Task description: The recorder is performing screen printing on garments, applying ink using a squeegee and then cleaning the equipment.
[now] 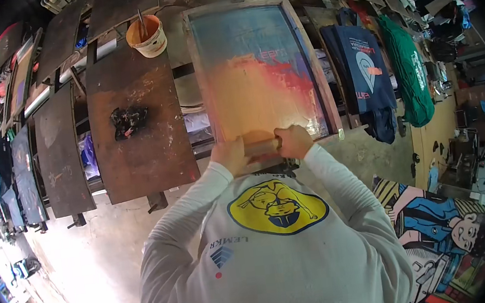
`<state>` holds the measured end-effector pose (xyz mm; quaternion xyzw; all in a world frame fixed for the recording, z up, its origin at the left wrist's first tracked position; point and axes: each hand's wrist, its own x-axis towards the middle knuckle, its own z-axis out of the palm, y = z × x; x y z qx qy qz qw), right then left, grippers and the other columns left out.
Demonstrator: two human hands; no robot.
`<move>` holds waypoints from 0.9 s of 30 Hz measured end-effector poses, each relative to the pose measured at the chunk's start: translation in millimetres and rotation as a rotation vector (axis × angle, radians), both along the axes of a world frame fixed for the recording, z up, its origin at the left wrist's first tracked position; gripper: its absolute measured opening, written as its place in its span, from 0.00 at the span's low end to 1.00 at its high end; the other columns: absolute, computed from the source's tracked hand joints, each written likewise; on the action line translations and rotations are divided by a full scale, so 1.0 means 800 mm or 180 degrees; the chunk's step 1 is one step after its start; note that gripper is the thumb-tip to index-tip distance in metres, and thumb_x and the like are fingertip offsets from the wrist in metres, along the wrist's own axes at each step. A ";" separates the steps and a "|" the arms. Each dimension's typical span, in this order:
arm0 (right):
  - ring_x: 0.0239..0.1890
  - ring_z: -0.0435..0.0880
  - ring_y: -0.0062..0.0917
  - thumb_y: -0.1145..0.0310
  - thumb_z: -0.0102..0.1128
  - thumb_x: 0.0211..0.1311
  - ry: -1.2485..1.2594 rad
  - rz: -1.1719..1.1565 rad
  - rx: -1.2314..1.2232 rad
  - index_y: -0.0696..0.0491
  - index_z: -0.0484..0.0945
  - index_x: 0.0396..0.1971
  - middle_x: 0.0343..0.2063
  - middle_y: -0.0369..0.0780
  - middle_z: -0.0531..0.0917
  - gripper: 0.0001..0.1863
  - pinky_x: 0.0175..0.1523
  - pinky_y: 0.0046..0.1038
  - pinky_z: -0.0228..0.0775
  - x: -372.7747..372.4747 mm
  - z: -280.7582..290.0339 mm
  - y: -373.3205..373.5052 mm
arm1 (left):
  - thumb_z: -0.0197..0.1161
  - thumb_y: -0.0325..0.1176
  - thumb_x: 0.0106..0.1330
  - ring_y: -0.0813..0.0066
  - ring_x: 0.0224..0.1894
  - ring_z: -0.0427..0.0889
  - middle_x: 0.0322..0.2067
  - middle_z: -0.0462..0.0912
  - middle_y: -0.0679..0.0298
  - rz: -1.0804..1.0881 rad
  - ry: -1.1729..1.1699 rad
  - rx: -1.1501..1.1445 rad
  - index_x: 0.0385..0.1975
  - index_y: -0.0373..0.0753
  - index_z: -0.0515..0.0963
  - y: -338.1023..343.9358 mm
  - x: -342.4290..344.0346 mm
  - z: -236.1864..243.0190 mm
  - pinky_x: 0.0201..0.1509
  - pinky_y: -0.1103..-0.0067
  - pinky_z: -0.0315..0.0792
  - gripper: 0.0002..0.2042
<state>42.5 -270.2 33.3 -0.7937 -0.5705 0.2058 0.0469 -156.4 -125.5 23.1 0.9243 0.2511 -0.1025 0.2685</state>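
My left hand (229, 155) and my right hand (294, 141) grip the two ends of a squeegee (261, 147). Its bar lies across the near end of a wooden-framed printing screen (295, 24). The mesh is blue-grey at the far end, with red and orange ink smeared over its middle and right side. Orange-brown ink (255, 136) shows just beyond the bar. Fingers of both hands are wrapped round the bar, and its lower edge is hidden.
Left of the screen, a brown board (138, 103) carries a crumpled black plastic piece (129, 122). An ink-stained bucket (146, 37) with a stick stands at its far end. Printed navy cloth (365, 67) and green cloth (406, 72) lie on boards to the right. A painted panel (439, 225) stands lower right.
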 end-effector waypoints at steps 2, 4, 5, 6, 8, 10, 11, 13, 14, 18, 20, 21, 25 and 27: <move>0.31 0.84 0.46 0.62 0.66 0.40 0.0000 0.0207 -0.0034 0.49 0.82 0.31 0.25 0.47 0.84 0.14 0.40 0.46 0.77 0.027 -0.007 0.032 | 0.71 0.53 0.52 0.48 0.37 0.85 0.34 0.84 0.49 -0.0045 -0.0209 -0.0094 0.43 0.37 0.74 0.038 0.018 -0.023 0.41 0.59 0.78 0.27; 0.35 0.84 0.45 0.63 0.65 0.40 0.0088 0.0468 -0.0196 0.49 0.84 0.31 0.29 0.45 0.85 0.14 0.44 0.44 0.77 0.064 -0.031 0.066 | 0.69 0.57 0.53 0.49 0.41 0.84 0.37 0.84 0.49 -0.0132 -0.0307 -0.0315 0.45 0.38 0.75 0.070 0.043 -0.023 0.45 0.60 0.77 0.29; 0.37 0.84 0.45 0.63 0.64 0.40 0.0136 0.0539 -0.0331 0.49 0.84 0.32 0.31 0.43 0.86 0.14 0.45 0.44 0.77 0.083 -0.044 0.083 | 0.68 0.58 0.54 0.49 0.43 0.83 0.39 0.84 0.49 -0.0159 -0.0232 -0.0450 0.46 0.39 0.75 0.085 0.053 -0.015 0.46 0.60 0.76 0.30; 0.37 0.85 0.44 0.63 0.65 0.41 0.0071 0.0580 -0.0244 0.49 0.83 0.31 0.31 0.44 0.86 0.13 0.45 0.44 0.77 0.094 -0.041 0.103 | 0.68 0.58 0.54 0.49 0.43 0.83 0.39 0.84 0.49 -0.0112 -0.0233 -0.0453 0.46 0.39 0.75 0.096 0.058 -0.026 0.46 0.60 0.76 0.30; 0.38 0.85 0.43 0.64 0.65 0.42 -0.0003 0.0617 -0.0152 0.49 0.83 0.30 0.31 0.45 0.86 0.12 0.44 0.44 0.77 0.104 -0.028 0.128 | 0.66 0.58 0.56 0.49 0.40 0.84 0.36 0.84 0.51 -0.0130 -0.1003 0.0763 0.46 0.39 0.75 0.109 0.070 -0.043 0.43 0.59 0.77 0.29; 0.36 0.85 0.43 0.64 0.64 0.45 -0.0308 0.0348 0.0286 0.48 0.83 0.29 0.29 0.45 0.85 0.09 0.43 0.43 0.77 0.104 -0.017 0.138 | 0.66 0.58 0.57 0.50 0.39 0.85 0.35 0.85 0.52 0.0007 -0.0858 0.0742 0.47 0.40 0.75 0.118 0.078 -0.040 0.41 0.59 0.77 0.28; 0.36 0.85 0.43 0.64 0.64 0.45 -0.0320 0.0346 0.0307 0.48 0.83 0.29 0.29 0.45 0.85 0.09 0.43 0.43 0.77 0.099 -0.016 0.137 | 0.65 0.57 0.58 0.50 0.37 0.85 0.34 0.85 0.53 0.0157 -0.0713 0.0722 0.47 0.40 0.75 0.120 0.081 -0.036 0.40 0.59 0.77 0.28; 0.32 0.85 0.45 0.64 0.60 0.49 -0.0556 0.0004 0.0352 0.49 0.82 0.27 0.27 0.47 0.85 0.07 0.41 0.44 0.77 0.082 -0.018 0.126 | 0.66 0.56 0.58 0.50 0.36 0.85 0.32 0.85 0.54 0.0157 -0.0646 0.0952 0.46 0.40 0.75 0.107 0.078 -0.048 0.39 0.60 0.78 0.26; 0.32 0.85 0.45 0.64 0.60 0.49 -0.0568 0.0007 0.0382 0.49 0.82 0.27 0.27 0.47 0.85 0.07 0.41 0.44 0.77 0.075 -0.021 0.116 | 0.67 0.54 0.58 0.51 0.35 0.86 0.30 0.85 0.55 0.0164 -0.0566 0.1160 0.45 0.40 0.75 0.098 0.074 -0.057 0.37 0.60 0.78 0.25; 0.29 0.84 0.45 0.62 0.61 0.50 -0.0460 -0.0384 0.0800 0.50 0.79 0.30 0.24 0.48 0.84 0.10 0.36 0.45 0.75 0.029 -0.043 0.045 | 0.68 0.50 0.57 0.52 0.35 0.86 0.31 0.85 0.56 0.0155 -0.0412 0.1154 0.42 0.42 0.74 0.043 0.039 -0.064 0.37 0.62 0.79 0.22; 0.29 0.84 0.45 0.63 0.62 0.49 -0.0406 -0.0328 0.0783 0.50 0.78 0.31 0.24 0.47 0.84 0.10 0.36 0.45 0.75 0.000 -0.043 0.014 | 0.71 0.42 0.52 0.52 0.36 0.85 0.37 0.84 0.54 0.0247 -0.0709 0.0801 0.43 0.39 0.75 0.015 0.011 -0.058 0.38 0.61 0.79 0.21; 0.29 0.84 0.45 0.63 0.63 0.48 -0.0358 -0.0270 0.0737 0.51 0.78 0.31 0.24 0.47 0.84 0.11 0.36 0.45 0.75 -0.008 -0.043 0.000 | 0.71 0.42 0.52 0.52 0.36 0.85 0.37 0.84 0.54 0.0273 -0.0695 0.0815 0.43 0.39 0.75 0.001 0.000 -0.053 0.38 0.61 0.79 0.21; 0.29 0.84 0.45 0.65 0.64 0.44 -0.0119 -0.0061 0.0648 0.51 0.77 0.31 0.24 0.46 0.84 0.12 0.37 0.45 0.75 -0.019 -0.034 -0.043 | 0.72 0.42 0.51 0.52 0.36 0.85 0.34 0.84 0.55 0.0394 -0.0356 0.0625 0.43 0.40 0.73 -0.060 -0.027 -0.033 0.37 0.62 0.80 0.22; 0.30 0.84 0.45 0.66 0.65 0.42 -0.0119 0.0028 0.0578 0.51 0.78 0.31 0.24 0.47 0.84 0.13 0.37 0.45 0.76 -0.017 -0.033 -0.050 | 0.72 0.42 0.51 0.53 0.36 0.86 0.34 0.84 0.55 0.0515 -0.0341 0.0668 0.43 0.40 0.73 -0.072 -0.024 -0.027 0.37 0.62 0.80 0.22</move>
